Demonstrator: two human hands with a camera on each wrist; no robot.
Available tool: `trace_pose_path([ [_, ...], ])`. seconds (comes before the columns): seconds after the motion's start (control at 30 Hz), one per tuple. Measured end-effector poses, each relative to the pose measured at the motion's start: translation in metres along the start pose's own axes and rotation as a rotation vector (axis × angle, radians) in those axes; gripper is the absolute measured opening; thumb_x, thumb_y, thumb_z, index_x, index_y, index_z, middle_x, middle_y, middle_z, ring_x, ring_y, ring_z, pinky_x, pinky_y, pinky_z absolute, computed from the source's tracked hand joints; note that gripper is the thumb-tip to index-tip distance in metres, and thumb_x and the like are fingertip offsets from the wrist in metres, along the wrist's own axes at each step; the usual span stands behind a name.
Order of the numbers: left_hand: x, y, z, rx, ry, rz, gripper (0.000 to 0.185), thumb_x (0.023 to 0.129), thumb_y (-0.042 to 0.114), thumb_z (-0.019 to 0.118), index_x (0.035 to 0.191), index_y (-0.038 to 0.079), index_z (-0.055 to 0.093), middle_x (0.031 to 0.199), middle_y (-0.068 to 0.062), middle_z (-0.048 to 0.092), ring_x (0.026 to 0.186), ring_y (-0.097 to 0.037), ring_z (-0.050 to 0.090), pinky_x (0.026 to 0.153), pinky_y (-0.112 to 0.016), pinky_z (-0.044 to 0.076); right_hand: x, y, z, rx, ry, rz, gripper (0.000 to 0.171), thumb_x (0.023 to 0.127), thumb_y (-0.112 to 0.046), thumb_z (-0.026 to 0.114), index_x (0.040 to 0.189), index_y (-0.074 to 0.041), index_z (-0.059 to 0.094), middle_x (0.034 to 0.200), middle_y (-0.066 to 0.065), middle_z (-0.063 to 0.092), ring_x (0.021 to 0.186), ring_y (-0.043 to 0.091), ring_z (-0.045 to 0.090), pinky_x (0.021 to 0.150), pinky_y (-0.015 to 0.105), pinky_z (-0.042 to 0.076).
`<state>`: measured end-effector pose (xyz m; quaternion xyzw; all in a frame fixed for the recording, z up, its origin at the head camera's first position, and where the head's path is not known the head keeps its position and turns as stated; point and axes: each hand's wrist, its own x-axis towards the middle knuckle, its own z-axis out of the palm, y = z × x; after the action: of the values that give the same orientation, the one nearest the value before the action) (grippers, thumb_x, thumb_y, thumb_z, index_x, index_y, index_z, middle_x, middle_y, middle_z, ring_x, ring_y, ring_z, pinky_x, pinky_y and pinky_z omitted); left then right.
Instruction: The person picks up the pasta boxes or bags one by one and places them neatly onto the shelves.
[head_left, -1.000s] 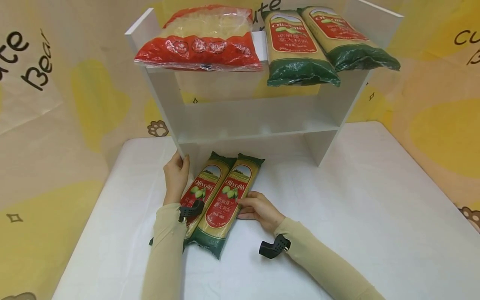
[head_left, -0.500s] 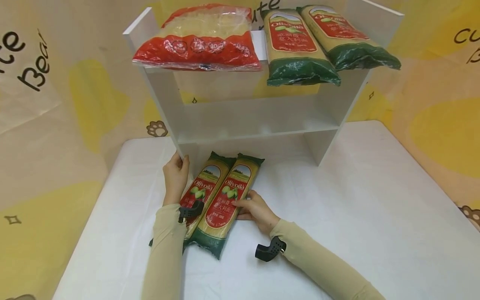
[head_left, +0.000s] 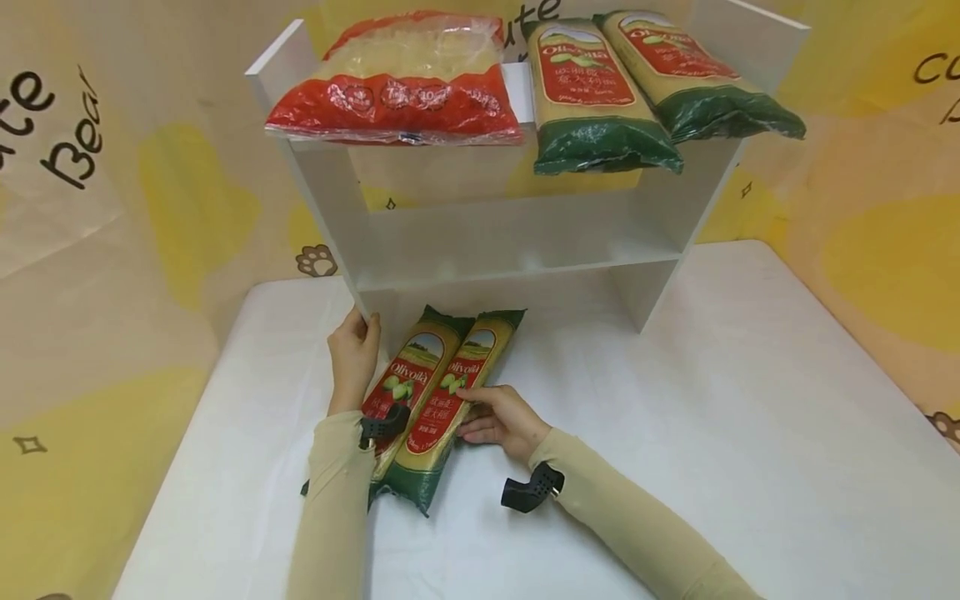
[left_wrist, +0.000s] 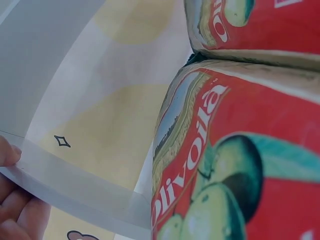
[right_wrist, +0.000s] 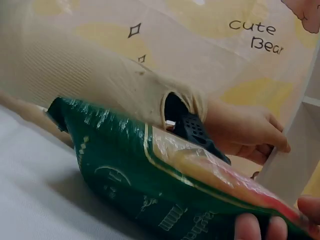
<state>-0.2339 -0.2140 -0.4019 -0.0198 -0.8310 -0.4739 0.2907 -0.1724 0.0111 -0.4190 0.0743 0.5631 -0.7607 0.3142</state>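
We read "Olivoila" on the two spaghetti packs on the white table (head_left: 675, 400); the right spaghetti pack (head_left: 450, 400) is tipped up on its edge, our right hand (head_left: 498, 421) grasping it, thumb on top. The left spaghetti pack (head_left: 401, 379) lies flat just beside it. Our left hand (head_left: 351, 354) grips the white shelf's (head_left: 517, 237) front left post. "Cute Bear" runs across the yellow backdrop (head_left: 67, 150). Only the right wrist view shows the pack's green end (right_wrist: 120, 170) lifted off the table.
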Motion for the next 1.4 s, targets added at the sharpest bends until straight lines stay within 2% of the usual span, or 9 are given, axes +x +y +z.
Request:
trace_pose_path([
  [0.13, 0.0, 0.002, 0.0, 0.011, 0.001, -0.001, 0.019, 0.092, 0.002, 0.054, 0.104, -0.01, 0.064, 0.099, -0.028, 0.066, 0.09, -0.04, 0.066, 0.073, -0.051, 0.053, 0.002, 0.003, 0.006, -0.049, -0.006, -0.018, 0.031, 0.087, -0.023, 0.065, 0.105, 0.002, 0.057, 0.071, 0.004, 0.065, 0.058, 0.012, 0.062, 0.056, 0.024, 0.053],
  [0.27, 0.0, 0.001, -0.001, 0.021, 0.002, -0.006, 0.02, 0.093, 0.003, 0.054, 0.104, -0.01, 0.064, 0.098, -0.028, 0.066, 0.089, -0.04, 0.066, 0.073, -0.051, 0.053, 0.003, 0.01, 0.008, -0.158, -0.017, -0.117, 0.046, 0.087, -0.022, 0.066, 0.122, 0.005, 0.051, 0.094, 0.014, 0.07, 0.075, 0.019, 0.068, 0.063, 0.031, 0.056],
  [0.4, -0.001, 0.001, 0.0, 0.015, -0.003, -0.012, 0.021, 0.093, 0.004, 0.054, 0.106, -0.01, 0.063, 0.099, -0.029, 0.066, 0.091, -0.04, 0.065, 0.074, -0.051, 0.053, 0.002, 0.016, 0.011, -0.235, -0.002, -0.203, 0.052, 0.087, -0.021, 0.067, 0.128, 0.004, 0.048, 0.108, 0.015, 0.067, 0.09, 0.023, 0.067, 0.074, 0.033, 0.055],
  [0.47, -0.001, 0.002, -0.001, 0.015, 0.002, -0.014, 0.02, 0.093, 0.003, 0.054, 0.105, -0.01, 0.063, 0.099, -0.028, 0.066, 0.091, -0.04, 0.065, 0.074, -0.051, 0.052, 0.003, 0.018, 0.012, -0.224, -0.005, -0.213, 0.053, 0.087, -0.02, 0.067, 0.13, 0.004, 0.047, 0.112, 0.015, 0.065, 0.094, 0.023, 0.066, 0.079, 0.033, 0.053],
  [0.63, 0.0, 0.001, -0.002, 0.002, 0.015, -0.009, 0.02, 0.092, 0.002, 0.055, 0.105, -0.011, 0.064, 0.1, -0.028, 0.066, 0.091, -0.039, 0.065, 0.074, -0.05, 0.053, 0.004, 0.018, 0.01, -0.124, -0.026, -0.189, 0.054, 0.086, -0.012, 0.067, 0.132, 0.005, 0.044, 0.116, 0.017, 0.062, 0.098, 0.026, 0.065, 0.083, 0.036, 0.052],
  [0.87, -0.001, 0.001, 0.0, -0.013, 0.001, -0.019, 0.022, 0.092, 0.001, 0.053, 0.108, -0.009, 0.063, 0.104, -0.029, 0.064, 0.096, -0.039, 0.064, 0.078, -0.05, 0.052, -0.002, 0.014, 0.003, -0.063, -0.01, -0.127, 0.052, 0.085, -0.007, 0.066, 0.13, 0.006, 0.046, 0.113, 0.015, 0.064, 0.096, 0.025, 0.065, 0.082, 0.037, 0.053],
  [1.2, -0.001, 0.002, 0.0, 0.009, 0.011, -0.012, 0.02, 0.092, 0.001, 0.054, 0.105, -0.01, 0.063, 0.098, -0.029, 0.066, 0.087, -0.039, 0.066, 0.072, -0.051, 0.053, -0.032, 0.012, -0.014, -0.039, -0.044, -0.053, 0.05, 0.086, -0.001, 0.063, 0.128, 0.012, 0.041, 0.107, 0.018, 0.065, 0.095, 0.029, 0.066, 0.081, 0.042, 0.053],
  [1.4, -0.001, 0.001, 0.0, -0.001, -0.002, -0.007, 0.02, 0.092, 0.001, 0.054, 0.106, -0.011, 0.062, 0.101, -0.03, 0.065, 0.091, -0.04, 0.065, 0.074, -0.052, 0.052, -0.054, 0.003, -0.022, -0.079, -0.083, -0.082, 0.048, 0.083, 0.004, 0.061, 0.125, 0.015, 0.04, 0.104, 0.015, 0.064, 0.095, 0.025, 0.064, 0.085, 0.041, 0.051],
])
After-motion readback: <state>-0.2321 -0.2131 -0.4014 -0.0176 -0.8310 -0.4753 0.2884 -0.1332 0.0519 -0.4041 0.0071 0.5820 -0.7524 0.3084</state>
